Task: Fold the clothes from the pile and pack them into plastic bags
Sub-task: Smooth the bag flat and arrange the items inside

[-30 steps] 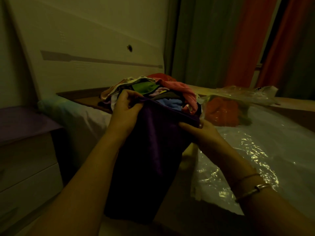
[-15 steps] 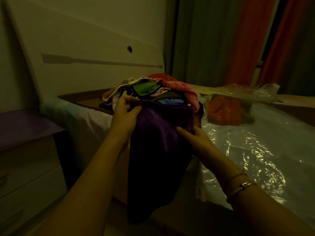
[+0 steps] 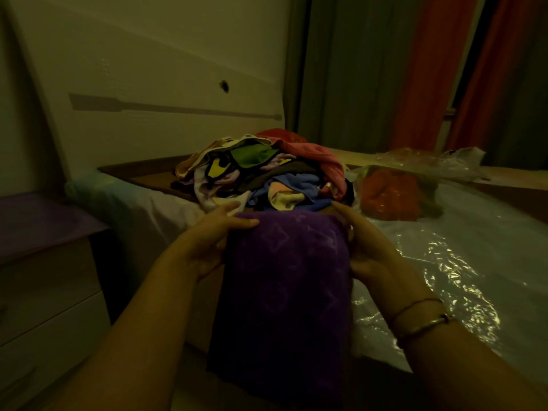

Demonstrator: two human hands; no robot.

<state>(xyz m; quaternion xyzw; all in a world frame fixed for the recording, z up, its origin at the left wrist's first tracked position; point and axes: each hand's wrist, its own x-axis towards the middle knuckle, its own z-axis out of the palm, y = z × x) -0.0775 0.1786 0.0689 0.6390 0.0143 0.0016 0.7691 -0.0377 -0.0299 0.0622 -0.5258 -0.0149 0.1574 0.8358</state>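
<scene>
Between the two hands, at the near edge of the bed [image 3: 154,209], hangs the purple cloth [image 3: 284,280], folded into a tall narrow panel with a faint diamond pattern; its top edge sits level with the fingertips and its lower end drops toward the floor. On the left, a drawer unit [image 3: 44,292] with a purple top stands against the wall. The left hand [image 3: 207,241] grips the cloth's upper left edge, thumb lying across the front face and the fingers [image 3: 228,207] curled behind it. Just beyond the cloth's top edge lies the pile of clothes [image 3: 267,176], a mixed heap with green, pink, blue and yellow pieces, close to the fingertips of both hands. The right hand [image 3: 373,250] holds the cloth's upper right edge from the side, fingers wrapped along and behind that edge; bangles [image 3: 421,318] circle its wrist. Further right, a plastic bag [image 3: 397,194] holding something orange rests on the bed, with crinkled clear plastic sheeting [image 3: 462,262] spread over the mattress around it. Curtains [image 3: 427,69] in grey and orange hang at the far right.

Compared with a second ago, the cloth is narrower and neater: it was held wide and loose, with the right hand lower on its side. Both hands have since moved up to the top corners.
</scene>
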